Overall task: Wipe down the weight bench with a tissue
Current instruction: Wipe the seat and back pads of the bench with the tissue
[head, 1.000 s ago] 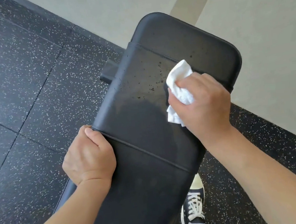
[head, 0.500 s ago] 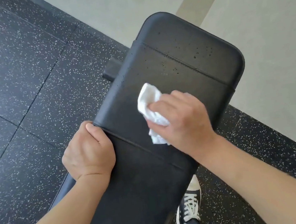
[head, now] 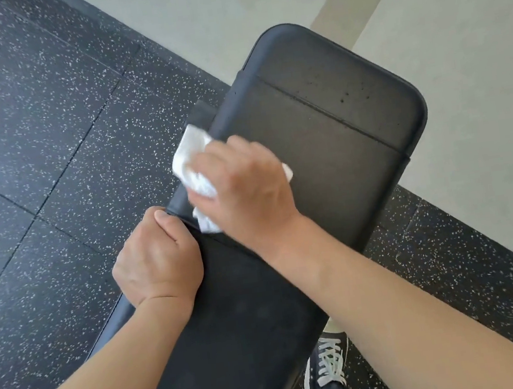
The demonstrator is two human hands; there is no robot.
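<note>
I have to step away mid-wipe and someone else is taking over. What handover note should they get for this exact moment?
Left hand: grips the left edge of the weight bench at the seam, steadying it.
Right hand: holds the crumpled tissue and presses it on the pad's left edge, just beyond the left hand.
Done: the middle panel looks mostly free of droplets.
Left: dark droplets show on the far end panel near the rounded edge; the near panel has not visibly been wiped.
</note>
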